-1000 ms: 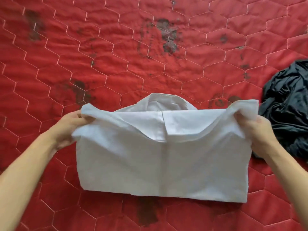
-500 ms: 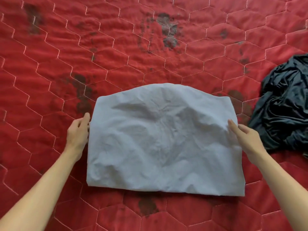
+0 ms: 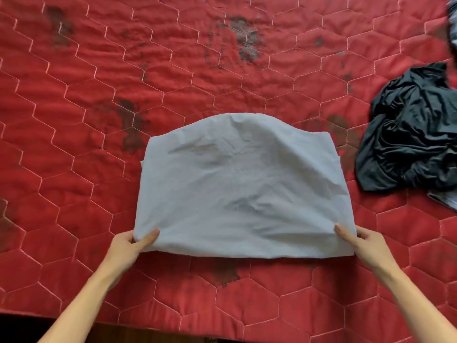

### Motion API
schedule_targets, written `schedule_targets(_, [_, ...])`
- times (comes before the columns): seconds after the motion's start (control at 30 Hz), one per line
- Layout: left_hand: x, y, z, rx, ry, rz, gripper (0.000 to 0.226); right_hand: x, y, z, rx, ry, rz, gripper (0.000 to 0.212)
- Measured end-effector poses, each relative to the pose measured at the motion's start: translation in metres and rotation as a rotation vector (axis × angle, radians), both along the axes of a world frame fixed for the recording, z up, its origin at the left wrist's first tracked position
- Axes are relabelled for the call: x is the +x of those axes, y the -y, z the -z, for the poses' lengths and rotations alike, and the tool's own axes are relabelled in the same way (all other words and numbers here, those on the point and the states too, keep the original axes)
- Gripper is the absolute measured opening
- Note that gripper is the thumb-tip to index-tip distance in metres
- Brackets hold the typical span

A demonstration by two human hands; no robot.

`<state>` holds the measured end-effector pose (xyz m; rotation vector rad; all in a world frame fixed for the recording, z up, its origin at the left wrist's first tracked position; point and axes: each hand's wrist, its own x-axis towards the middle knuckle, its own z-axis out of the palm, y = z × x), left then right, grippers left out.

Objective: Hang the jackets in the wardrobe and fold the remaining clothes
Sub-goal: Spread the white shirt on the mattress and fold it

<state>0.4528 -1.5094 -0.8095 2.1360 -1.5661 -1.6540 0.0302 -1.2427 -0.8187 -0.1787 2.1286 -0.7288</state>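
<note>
The left hand (image 3: 128, 246) and right hand (image 3: 364, 246), earlier flat beside the white shirt (image 3: 237, 194), now pinch its near corners; a black garment (image 3: 410, 144) lies apart, rightward.

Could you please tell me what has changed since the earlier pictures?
The white shirt was folded over, hiding its collar. The left hand and right hand let go of its far corners and now pinch its near corners. The black garment stayed put.

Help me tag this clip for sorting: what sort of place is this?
Probably a bedroom, on a bed: a folded white garment lies on a red quilted bedspread, with a crumpled black garment beside it at the right.
</note>
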Motion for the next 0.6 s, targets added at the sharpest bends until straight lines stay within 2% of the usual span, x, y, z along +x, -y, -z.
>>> schedule_targets(0.13, [0.018, -0.009, 0.001, -0.069, 0.078, 0.065, 0.019, 0.012, -0.020, 0.006, 0.047, -0.095, -0.021, 0.011])
schedule_targets(0.3, [0.017, -0.021, 0.012, -0.064, 0.028, -0.125, 0.030, 0.024, -0.021, 0.012, 0.082, -0.179, 0.081, 0.044])
schedule_targets(0.37, [0.019, -0.026, 0.018, -0.121, 0.119, -0.104, 0.027, 0.023, -0.023, 0.017, 0.155, -0.188, 0.085, 0.048])
schedule_targets(0.43, [0.020, -0.032, 0.019, -0.238, 0.317, 0.005, 0.024, 0.021, -0.028, 0.019, 0.232, -0.213, 0.093, 0.045])
schedule_targets(0.5, [0.019, -0.042, 0.020, -0.388, 0.425, 0.084, 0.020, 0.022, -0.029, 0.017, 0.260, -0.318, 0.123, 0.043])
schedule_targets(0.6, [-0.003, -0.054, 0.027, -0.675, 0.441, 0.235, 0.042, 0.034, -0.007, 0.016, 0.106, -0.664, 0.007, 0.048])
